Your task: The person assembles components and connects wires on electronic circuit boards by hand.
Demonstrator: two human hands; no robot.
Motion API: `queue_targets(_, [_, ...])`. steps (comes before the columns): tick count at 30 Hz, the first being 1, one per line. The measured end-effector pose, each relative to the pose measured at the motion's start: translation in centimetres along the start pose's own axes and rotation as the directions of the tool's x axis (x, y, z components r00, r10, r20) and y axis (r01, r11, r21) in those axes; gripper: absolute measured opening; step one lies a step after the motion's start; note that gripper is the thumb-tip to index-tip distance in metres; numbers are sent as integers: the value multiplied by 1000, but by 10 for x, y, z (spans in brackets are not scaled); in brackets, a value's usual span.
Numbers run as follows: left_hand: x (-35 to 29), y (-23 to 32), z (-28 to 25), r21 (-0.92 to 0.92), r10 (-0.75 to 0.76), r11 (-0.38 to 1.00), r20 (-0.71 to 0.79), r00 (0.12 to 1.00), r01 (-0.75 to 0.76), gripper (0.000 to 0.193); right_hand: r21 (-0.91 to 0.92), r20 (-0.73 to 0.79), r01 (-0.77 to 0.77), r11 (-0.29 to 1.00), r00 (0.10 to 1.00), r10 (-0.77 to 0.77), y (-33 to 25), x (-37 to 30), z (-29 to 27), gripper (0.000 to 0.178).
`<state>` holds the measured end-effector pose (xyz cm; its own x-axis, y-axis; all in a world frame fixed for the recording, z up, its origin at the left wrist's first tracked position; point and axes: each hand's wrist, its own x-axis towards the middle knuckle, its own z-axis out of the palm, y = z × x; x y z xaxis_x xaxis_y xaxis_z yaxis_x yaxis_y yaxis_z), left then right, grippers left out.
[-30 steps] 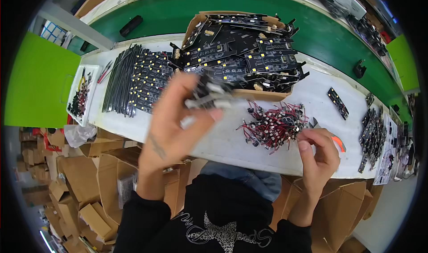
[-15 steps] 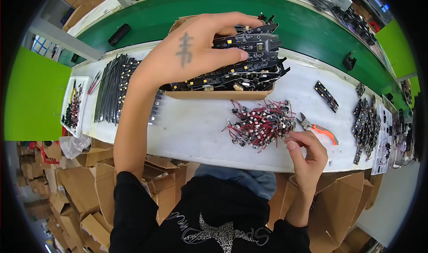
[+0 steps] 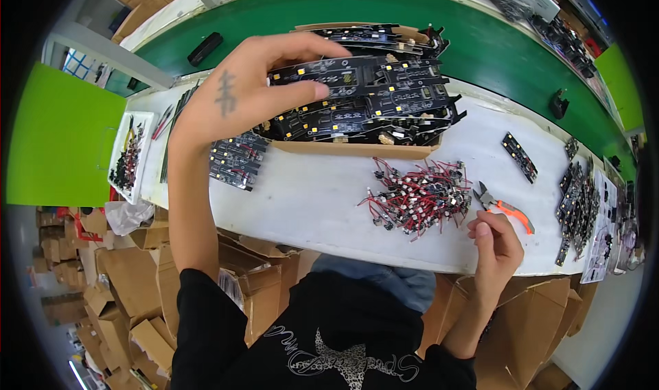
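Between thumb and fingers, my left hand point(image 3: 230, 95) grips a long black circuit board point(image 3: 336, 76) with small yellow squares. It is above an open cardboard box point(image 3: 350, 148) packed with similar boards. My right hand point(image 3: 498, 253) has thumb and fingers pinched together close to the table's front edge; whatever they may hold is too small to make out. To that hand's left lies a heap of small connectors with red and black wires point(image 3: 419, 196). Just beyond its fingertips rest diagonal cutters point(image 3: 511, 210) with orange handles.
Rows of boards point(image 3: 237, 160) lie left of the box. A white tray point(image 3: 117, 174) with wired parts stands farther left. At right are a single board point(image 3: 519, 158) and a pile of boards point(image 3: 579, 208). A green strip point(image 3: 480, 67) runs behind; cartons point(image 3: 123, 273) stand below.
My left hand has moved left, drawing a board partly across the box and uncovering boards behind it. My right hand has backed slightly away from the wired heap. The whole view has shifted a little.
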<state>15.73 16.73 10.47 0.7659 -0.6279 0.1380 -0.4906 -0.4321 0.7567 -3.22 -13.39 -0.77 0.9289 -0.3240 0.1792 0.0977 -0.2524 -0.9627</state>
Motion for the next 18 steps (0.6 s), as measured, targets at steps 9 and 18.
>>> queue_targets(9, [-31, -5, 9, 405, 97, 911, -24, 995, -79, 34, 31, -4, -67, 997, 998, 67, 1, 2, 3, 14])
queue_targets(18, [-39, -2, 24, 590, 152, 803, -63, 986, -86, 30, -35, -116, -25, 999, 993, 21, 3, -1, -17, 15])
